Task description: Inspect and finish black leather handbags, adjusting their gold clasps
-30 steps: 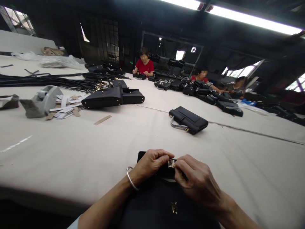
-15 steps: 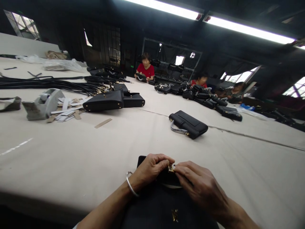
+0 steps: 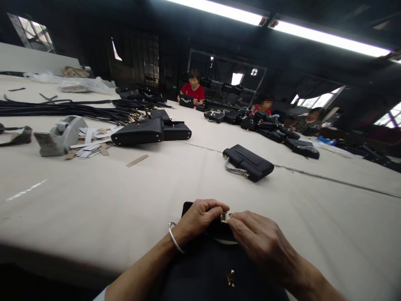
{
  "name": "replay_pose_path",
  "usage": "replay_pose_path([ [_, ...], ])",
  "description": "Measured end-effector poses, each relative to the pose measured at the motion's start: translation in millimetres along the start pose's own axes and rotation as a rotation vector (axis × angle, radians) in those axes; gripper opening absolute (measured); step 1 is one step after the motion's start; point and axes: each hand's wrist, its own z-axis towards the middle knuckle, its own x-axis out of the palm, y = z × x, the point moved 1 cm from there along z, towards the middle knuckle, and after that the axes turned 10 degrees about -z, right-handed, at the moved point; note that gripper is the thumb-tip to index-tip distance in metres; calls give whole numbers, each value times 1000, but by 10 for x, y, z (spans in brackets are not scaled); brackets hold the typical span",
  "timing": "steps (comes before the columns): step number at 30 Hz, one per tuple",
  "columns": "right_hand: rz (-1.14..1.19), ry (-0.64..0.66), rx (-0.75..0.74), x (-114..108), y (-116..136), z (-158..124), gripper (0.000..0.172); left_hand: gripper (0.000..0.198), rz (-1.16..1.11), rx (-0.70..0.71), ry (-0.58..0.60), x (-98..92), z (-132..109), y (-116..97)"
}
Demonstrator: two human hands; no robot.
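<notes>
A black handbag (image 3: pixel 200 271) lies in front of me at the bottom of the head view, its flap raised at the far side. A small gold clasp (image 3: pixel 223 217) shows on the flap between my two hands. My left hand (image 3: pixel 199 219), with a silver bangle at the wrist, is closed on the flap just left of the clasp. From the right, my right hand (image 3: pixel 263 238) pinches the clasp's edge; a bit of white shows at its fingertips. Nearer to me, a second gold fitting (image 3: pixel 231 277) sits on the bag's front. The hands hide part of the flap.
Ahead lies another black handbag (image 3: pixel 249 162) with a wrapped handle. To the left are a tape dispenser (image 3: pixel 61 136), paper strips (image 3: pixel 90 144), black straps (image 3: pixel 78 110) and stacked bags (image 3: pixel 138 133). Across the table (image 3: pixel 140 188), co-workers (image 3: pixel 192 90) sit near more bags (image 3: pixel 260 125).
Both hands stay at the clasp with only slight finger shifts, and the clasp has tilted a little. The view has moved slightly. A co-worker's bag across the table has turned.
</notes>
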Motion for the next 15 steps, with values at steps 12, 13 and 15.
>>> replay_pose_path([
  [12,-70,10,-15,144,-5,40,23,26,4,-2,-45,2,15,6],
  [13,-59,12,-20,149,-18,44,22,26,2,-2,-41,2,13,-1],
  [15,-23,25,-19,157,-53,48,21,27,-3,-4,-27,4,5,-12],
])
